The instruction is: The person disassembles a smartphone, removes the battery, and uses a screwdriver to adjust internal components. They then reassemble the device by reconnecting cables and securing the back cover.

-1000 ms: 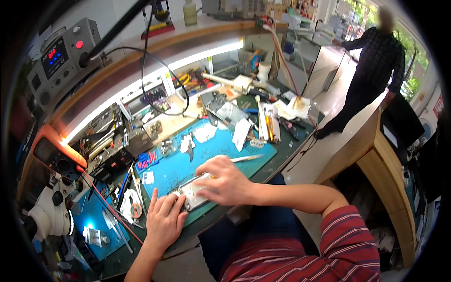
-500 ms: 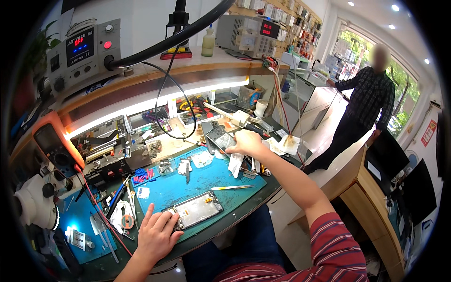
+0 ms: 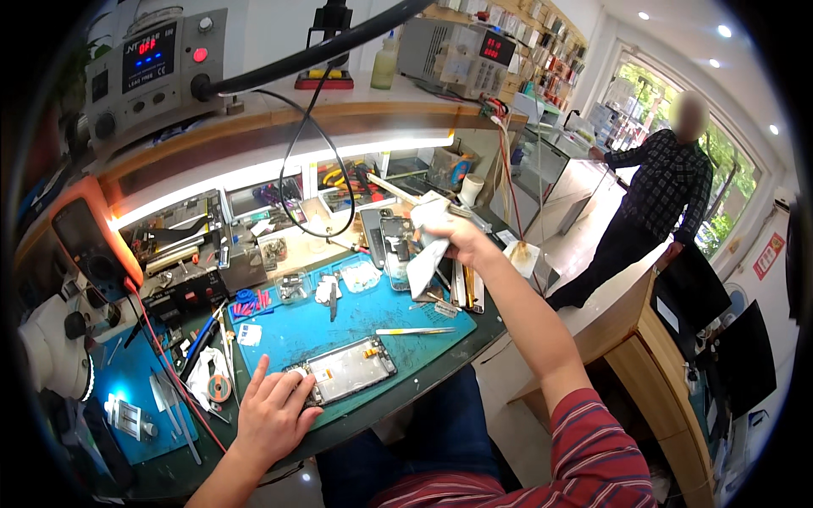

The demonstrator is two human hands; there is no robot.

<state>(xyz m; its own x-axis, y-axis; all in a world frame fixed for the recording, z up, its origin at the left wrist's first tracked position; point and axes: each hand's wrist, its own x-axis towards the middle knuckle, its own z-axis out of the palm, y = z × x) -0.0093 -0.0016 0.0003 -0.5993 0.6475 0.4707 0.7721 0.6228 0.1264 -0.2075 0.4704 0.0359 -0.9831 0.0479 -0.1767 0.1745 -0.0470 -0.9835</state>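
An opened phone frame (image 3: 351,372) lies on the blue work mat (image 3: 288,334), its silvery inside facing up. My left hand (image 3: 275,411) rests at its left end, fingers stretched out, with the fingertips over the edge. Farther off, at the mat's far right, my right hand (image 3: 464,241) is closed on a crumpled white tissue (image 3: 426,267) that hangs down from the fingers. Just left of the tissue is a dark phone part (image 3: 398,250), partly covered by it. Silver tweezers (image 3: 415,331) lie on the mat beyond the phone frame.
Small clear trays (image 3: 361,275) stand along the mat's far edge. An orange multimeter (image 3: 89,241) leans at left, above a microscope (image 3: 55,347). A black cable (image 3: 318,57) arches over the shelf. Another person (image 3: 665,186) stands at the far right.
My right hand has moved off the dark phone part and slightly right, raising the white tissue. My left hand stays at the phone frame. The whole view has shifted a little.
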